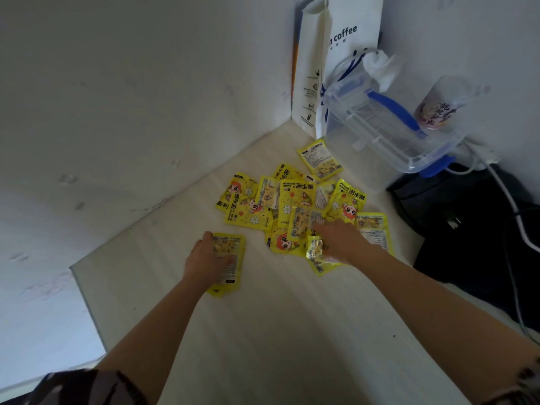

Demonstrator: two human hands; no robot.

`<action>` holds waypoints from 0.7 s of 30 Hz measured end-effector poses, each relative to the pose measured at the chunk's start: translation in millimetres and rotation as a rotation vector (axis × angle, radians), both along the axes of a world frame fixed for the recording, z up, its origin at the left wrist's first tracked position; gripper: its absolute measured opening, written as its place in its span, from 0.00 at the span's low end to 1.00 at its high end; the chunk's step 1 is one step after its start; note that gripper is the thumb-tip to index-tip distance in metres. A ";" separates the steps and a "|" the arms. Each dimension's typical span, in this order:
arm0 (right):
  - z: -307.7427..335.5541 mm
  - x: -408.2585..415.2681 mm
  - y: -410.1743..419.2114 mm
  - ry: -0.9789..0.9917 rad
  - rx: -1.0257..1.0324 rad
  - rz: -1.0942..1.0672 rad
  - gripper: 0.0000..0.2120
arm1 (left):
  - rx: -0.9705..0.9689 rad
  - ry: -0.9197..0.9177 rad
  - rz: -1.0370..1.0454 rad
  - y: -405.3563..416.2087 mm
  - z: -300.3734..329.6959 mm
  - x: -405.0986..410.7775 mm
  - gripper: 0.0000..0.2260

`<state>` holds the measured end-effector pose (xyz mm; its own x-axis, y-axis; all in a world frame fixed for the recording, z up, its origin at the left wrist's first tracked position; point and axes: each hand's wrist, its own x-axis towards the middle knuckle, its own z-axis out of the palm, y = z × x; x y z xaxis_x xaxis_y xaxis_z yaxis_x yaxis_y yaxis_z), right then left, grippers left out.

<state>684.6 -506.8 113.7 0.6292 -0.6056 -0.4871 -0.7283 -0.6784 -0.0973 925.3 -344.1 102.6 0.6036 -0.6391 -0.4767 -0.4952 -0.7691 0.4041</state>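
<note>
Yellow packet stack (232, 247) on counter (263, 331), long axis pointing away from me. My left hand (204, 260) fingers flat, together on it. Right hand (342, 242) on packet pile (295, 197), grip unclear.

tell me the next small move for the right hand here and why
Probably close the right hand on the crumpled packet at its thumb and carry it over to the small stack that the left hand rests on. The loose pile holds many scattered packets, while the stack lies apart on the table, so gathering seems to go piece by piece.
</note>
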 end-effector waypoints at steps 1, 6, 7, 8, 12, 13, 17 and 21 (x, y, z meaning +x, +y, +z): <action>1.6 -1.2 1.9 -0.014 0.005 -0.012 0.26 | -0.011 0.031 0.020 3.2 1.3 -2.1 0.21; 9.2 -8.6 8.3 -0.205 0.191 -0.243 0.22 | -0.137 0.152 0.143 18.2 11.6 -24.0 0.19; 12.5 -10.0 10.3 -0.269 0.238 -0.324 0.24 | -0.172 0.180 0.175 20.2 14.5 -29.6 0.19; 17.4 -11.2 12.6 -0.337 0.280 -0.411 0.27 | -0.205 0.206 0.202 21.6 17.7 -34.9 0.18; 30.9 -20.6 26.2 -0.588 0.421 -0.732 0.29 | -0.293 0.259 0.221 26.8 25.8 -53.2 0.18; 32.3 -24.5 31.8 -0.650 0.444 -0.796 0.26 | -0.313 0.265 0.215 28.3 27.7 -57.6 0.18; 33.4 -43.5 66.8 -0.845 0.493 -0.965 0.11 | -0.416 0.314 0.165 37.5 36.7 -75.5 0.17; 35.9 -59.8 113.6 -0.932 0.461 -1.101 0.13 | -0.464 0.376 0.133 53.0 36.7 -90.2 0.16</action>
<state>624.8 -393.2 149.6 0.1584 -0.8763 -0.4550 -0.3972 0.3653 -0.8419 835.0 -291.1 139.3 0.5372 -0.7616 -0.3626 -0.1652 -0.5165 0.8402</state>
